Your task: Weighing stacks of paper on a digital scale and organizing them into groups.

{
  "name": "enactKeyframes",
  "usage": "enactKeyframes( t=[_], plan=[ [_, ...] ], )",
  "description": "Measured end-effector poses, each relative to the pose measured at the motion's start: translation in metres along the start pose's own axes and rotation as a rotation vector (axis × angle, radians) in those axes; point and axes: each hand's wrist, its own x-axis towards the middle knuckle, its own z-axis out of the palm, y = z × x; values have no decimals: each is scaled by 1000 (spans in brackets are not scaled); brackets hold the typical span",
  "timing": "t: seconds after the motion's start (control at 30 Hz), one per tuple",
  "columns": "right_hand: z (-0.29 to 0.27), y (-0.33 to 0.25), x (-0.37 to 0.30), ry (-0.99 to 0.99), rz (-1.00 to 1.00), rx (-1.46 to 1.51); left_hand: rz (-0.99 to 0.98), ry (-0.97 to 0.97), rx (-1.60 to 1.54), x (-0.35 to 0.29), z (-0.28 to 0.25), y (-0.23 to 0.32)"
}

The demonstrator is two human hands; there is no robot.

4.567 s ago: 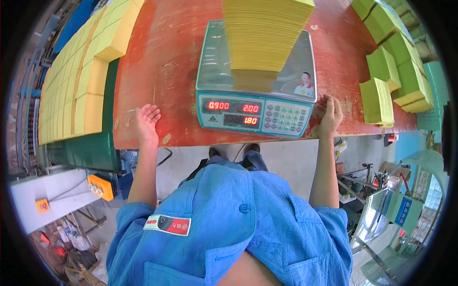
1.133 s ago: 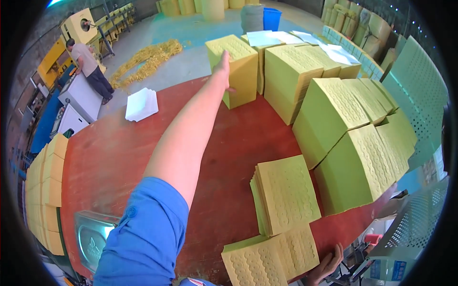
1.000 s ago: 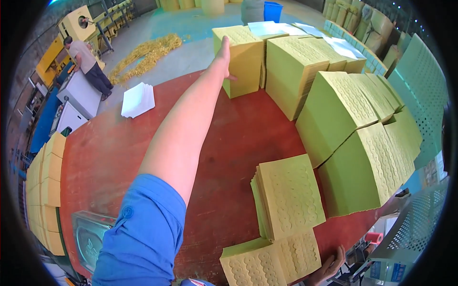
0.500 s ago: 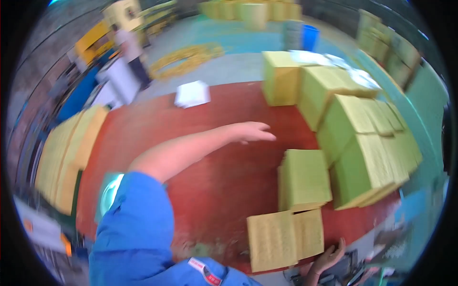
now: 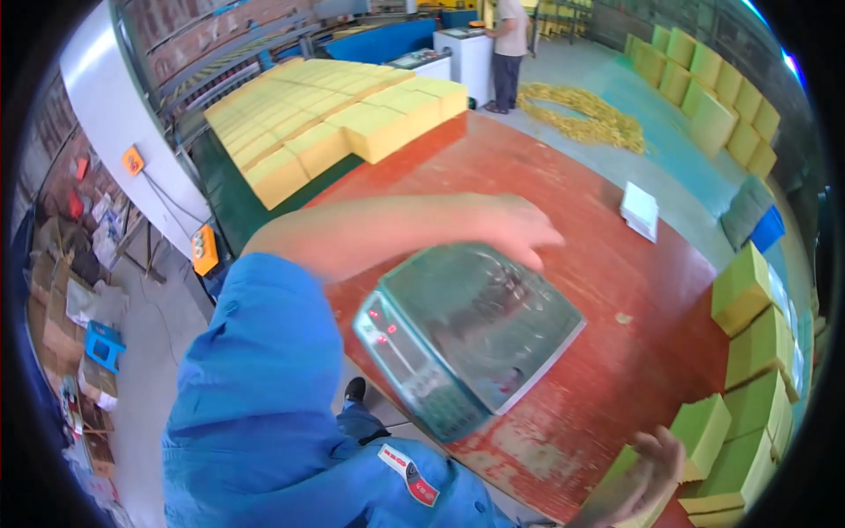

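A digital scale (image 5: 480,330) with a dark, shiny weighing plate and a lit red display sits on the red tabletop (image 5: 607,352). My left hand (image 5: 526,231) hovers over its far edge, empty, with slightly blurred fingers stretched out to the right. At the lower right, my right hand (image 5: 647,475) is raised beside a yellow-green paper stack (image 5: 704,436). Its fingers are loosely bent and apart, and nothing shows in them. Another stack lies partly hidden behind that hand. My right forearm is largely cut off by the lower edge.
Yellow paper blocks (image 5: 352,119) lie in rows on a dark green surface at the far left. More stacks (image 5: 757,343) line the right edge. A white paper pad (image 5: 640,211) rests on the far side. Beyond the table, a person (image 5: 510,53) stands by white machine cabinets.
My view has swung left, bringing the whole scale and the left-hand paper rows into sight. The paper stacks have shifted toward the right edge of view. Both hands remain empty.
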Motion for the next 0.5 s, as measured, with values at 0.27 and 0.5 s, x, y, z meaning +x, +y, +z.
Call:
enactKeyframes(
  t=[0.27, 0.5],
  plan=[
    [340, -56, -133, -1007, 873, 788, -920, 102, -27, -273, 54, -292],
    [485, -29, -234, -751, 133, 63, -1042, 414, -28, -307, 71, -414]
  ],
)
